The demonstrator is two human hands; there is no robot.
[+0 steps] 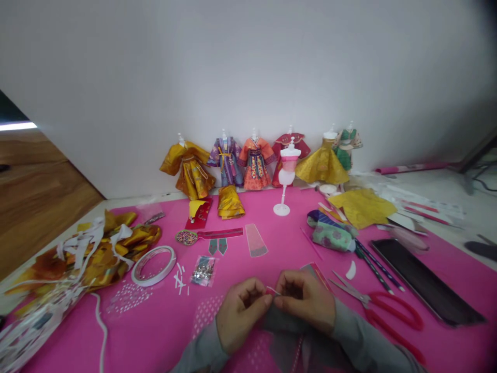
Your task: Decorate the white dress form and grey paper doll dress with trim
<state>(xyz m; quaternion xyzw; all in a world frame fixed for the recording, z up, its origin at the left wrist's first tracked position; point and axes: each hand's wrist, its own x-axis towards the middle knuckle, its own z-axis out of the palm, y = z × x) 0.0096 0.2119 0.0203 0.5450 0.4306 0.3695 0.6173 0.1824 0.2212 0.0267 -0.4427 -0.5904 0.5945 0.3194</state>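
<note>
Low in the middle of the view, my left hand (244, 313) and my right hand (308, 299) meet, fingertips pinched together. Between them runs a small pinkish-red piece with a thin white strip (273, 290) along its edge. Fingers hide most of it, so its exact kind is unclear. Beneath both hands lies dark grey fabric (285, 321), partly covered by them. Just beyond my right wrist are scissors (365, 299) with red handles, blades apart. A small packet of silvery beads (204, 270) lies past my left hand.
Several dressed mini mannequins, one in orange (256, 160), line the wall. A nearly bare mannequin (287, 178) stands before them. Left are a tape roll (154, 281) and a golden scrap heap (112, 254). Right are a black tray-like object (425, 280), pencils (380, 267) and yellow fabric (363, 207).
</note>
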